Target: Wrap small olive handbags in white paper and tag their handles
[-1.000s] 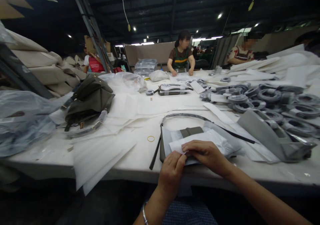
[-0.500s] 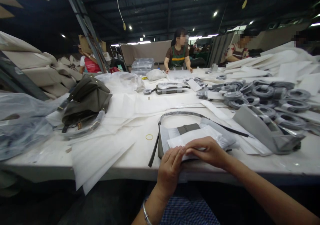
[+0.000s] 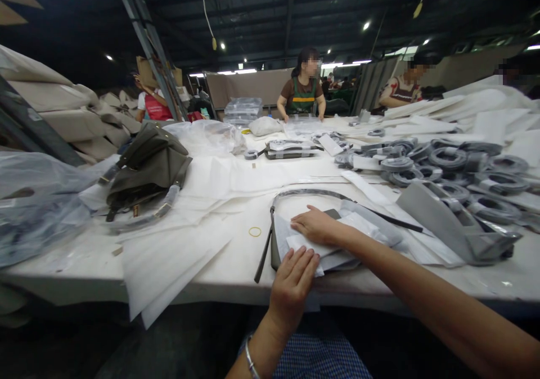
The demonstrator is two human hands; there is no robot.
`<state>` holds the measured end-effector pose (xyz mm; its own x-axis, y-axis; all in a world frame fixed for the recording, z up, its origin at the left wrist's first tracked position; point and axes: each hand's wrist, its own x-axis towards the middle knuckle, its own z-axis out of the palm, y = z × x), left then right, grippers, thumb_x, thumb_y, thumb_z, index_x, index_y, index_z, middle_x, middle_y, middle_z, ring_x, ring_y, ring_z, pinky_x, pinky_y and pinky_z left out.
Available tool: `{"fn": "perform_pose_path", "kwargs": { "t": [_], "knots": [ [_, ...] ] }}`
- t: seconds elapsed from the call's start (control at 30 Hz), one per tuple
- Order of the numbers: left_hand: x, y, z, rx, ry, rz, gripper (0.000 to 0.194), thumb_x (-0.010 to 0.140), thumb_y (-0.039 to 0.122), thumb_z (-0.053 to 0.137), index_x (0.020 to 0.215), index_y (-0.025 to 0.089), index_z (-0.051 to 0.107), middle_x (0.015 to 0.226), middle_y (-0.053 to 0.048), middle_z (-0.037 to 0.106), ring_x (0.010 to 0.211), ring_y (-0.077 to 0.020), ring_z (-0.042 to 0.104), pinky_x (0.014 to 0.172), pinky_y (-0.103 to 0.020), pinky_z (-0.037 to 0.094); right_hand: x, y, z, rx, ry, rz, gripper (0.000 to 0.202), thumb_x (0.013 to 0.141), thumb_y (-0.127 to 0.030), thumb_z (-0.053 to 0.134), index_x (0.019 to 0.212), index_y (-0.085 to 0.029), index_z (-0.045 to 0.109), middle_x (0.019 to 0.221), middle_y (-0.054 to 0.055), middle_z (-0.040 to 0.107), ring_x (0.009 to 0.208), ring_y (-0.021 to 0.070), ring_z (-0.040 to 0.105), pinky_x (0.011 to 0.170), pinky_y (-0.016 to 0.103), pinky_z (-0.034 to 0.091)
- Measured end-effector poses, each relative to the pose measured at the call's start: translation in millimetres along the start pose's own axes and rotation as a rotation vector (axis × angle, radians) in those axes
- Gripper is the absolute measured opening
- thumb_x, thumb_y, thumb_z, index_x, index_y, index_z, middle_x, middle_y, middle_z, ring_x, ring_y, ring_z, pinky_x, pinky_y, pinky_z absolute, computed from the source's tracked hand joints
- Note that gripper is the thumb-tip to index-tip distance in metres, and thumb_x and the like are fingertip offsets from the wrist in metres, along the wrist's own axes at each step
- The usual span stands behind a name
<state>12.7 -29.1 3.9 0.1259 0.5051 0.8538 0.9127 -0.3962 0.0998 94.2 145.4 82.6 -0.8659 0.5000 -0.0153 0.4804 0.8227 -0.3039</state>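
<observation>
A flat olive-grey bag (image 3: 274, 251) lies at the table's near edge, mostly covered by white wrapping paper (image 3: 311, 245). Its wrapped strap (image 3: 312, 194) arcs behind it. My left hand (image 3: 292, 282) rests flat on the near edge of the paper, fingers spread a little. My right hand (image 3: 315, 225) lies palm down further back on the paper and bag, pressing them flat. Neither hand grips anything.
Loose white sheets (image 3: 169, 261) hang over the table edge at left. An olive handbag (image 3: 147, 168) stands at left beside plastic bags (image 3: 37, 204). Several grey wrapped strap coils (image 3: 447, 162) pile at right. A yellow rubber band (image 3: 254, 231) lies nearby. Other people work at the far end.
My right hand has moved away from me, from the near edge of the paper to its far part. My left hand has opened flat on the near edge.
</observation>
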Motion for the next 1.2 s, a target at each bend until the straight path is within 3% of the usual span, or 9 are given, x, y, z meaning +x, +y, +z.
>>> {"fn": "perform_pose_path", "kwargs": {
  "t": [0.17,0.27,0.33,0.43,0.57,0.67,0.77,0.97,1.2],
  "knots": [
    [-2,1,-1.1,0.002,-0.004,-0.006,0.032,0.1,0.013,0.047,0.128,0.013,0.061,0.125,-0.007,0.069,0.123,-0.0205,0.06,0.11,-0.042,0.047,-8,-9,1,-0.004,0.051,-0.07,0.03,0.098,-0.027,0.047,0.1,-0.018,0.075,0.117,0.012,0.073,0.116,0.0267,0.063,0.117,0.052,0.024],
    [-3,0,-1.9,-0.004,-0.009,-0.001,0.033,0.099,0.013,0.048,0.129,0.014,0.061,0.126,-0.008,0.069,0.123,-0.0205,0.061,0.108,-0.04,0.049,-41,-13,2,0.006,0.126,-0.111,0.03,0.098,-0.026,0.045,0.105,-0.02,0.074,0.121,0.01,0.071,0.119,0.0249,0.061,0.113,0.046,0.036],
    [-2,0,-2.5,-0.013,-0.018,-0.005,0.034,0.099,0.013,0.048,0.131,0.015,0.059,0.126,-0.008,0.069,0.123,-0.0204,0.06,0.107,-0.04,0.05,-75,-15,8,0.037,0.292,-0.153,0.028,0.097,-0.025,0.048,0.11,-0.023,0.072,0.12,0.008,0.071,0.119,0.0233,0.062,0.109,0.043,0.043],
    [-1,-1,-5.0,-0.038,-0.058,-0.016,0.035,0.1,0.015,0.048,0.134,0.015,0.056,0.127,-0.009,0.068,0.124,-0.02,0.059,0.108,-0.04,0.05,-130,-19,29,0.085,0.613,-0.208,0.028,0.095,-0.021,0.055,0.118,-0.027,0.069,0.119,0.006,0.072,0.116,0.0227,0.064,0.103,0.041,0.052],
    [1,-2,-10.6,-0.059,-0.143,-0.025,0.037,0.098,0.015,0.05,0.135,0.016,0.055,0.13,-0.009,0.066,0.126,-0.0197,0.058,0.111,-0.04,0.048,-176,-26,75,0.017,0.668,-0.316,0.044,0.092,-0.015,0.061,0.133,-0.029,0.059,0.118,0.005,0.073,0.115,0.0221,0.065,0.1,0.04,0.055],
    [4,-2,-14.5,-0.057,-0.188,-0.033,0.039,0.098,0.015,0.052,0.136,0.016,0.054,0.132,-0.009,0.064,0.127,-0.0201,0.057,0.112,-0.04,0.046,-178,-30,107,-0.12,0.638,-0.345,0.048,0.093,-0.013,0.059,0.14,-0.024,0.053,0.122,0.007,0.071,0.119,0.0222,0.063,0.105,0.043,0.05],
    [6,-1,-17.8,-0.048,-0.21,-0.022,0.038,0.097,0.015,0.052,0.135,0.015,0.054,0.133,-0.009,0.064,0.127,-0.02,0.056,0.112,-0.04,0.046,-163,-34,124,-0.193,0.694,-0.328,0.04,0.096,-0.012,0.052,0.134,-0.021,0.058,0.121,0.008,0.072,0.116,0.0224,0.064,0.104,0.044,0.049],
    [7,-2,-19.8,-0.027,-0.243,-0.003,0.037,0.098,0.015,0.048,0.135,0.015,0.054,0.133,-0.008,0.064,0.127,-0.0195,0.056,0.112,-0.039,0.045,-142,-45,117,-0.099,0.872,-0.35,0.021,0.094,-0.015,0.056,0.105,-0.022,0.072,0.1,0.007,0.076,0.096,0.0217,0.069,0.087,0.038,0.056],
    [5,-5,-16.3,0.017,-0.232,0.08,0.042,0.097,0.014,0.05,0.139,0.01,0.049,0.141,-0.012,0.058,0.137,-0.023,0.047,0.114,-0.042,0.044,-154,-46,114,-0.021,0.824,-0.431,0.028,0.095,-0.009,0.049,0.113,-0.016,0.069,0.105,0.008,0.077,0.102,0.0198,0.07,0.094,0.038,0.055]
  ]
}}
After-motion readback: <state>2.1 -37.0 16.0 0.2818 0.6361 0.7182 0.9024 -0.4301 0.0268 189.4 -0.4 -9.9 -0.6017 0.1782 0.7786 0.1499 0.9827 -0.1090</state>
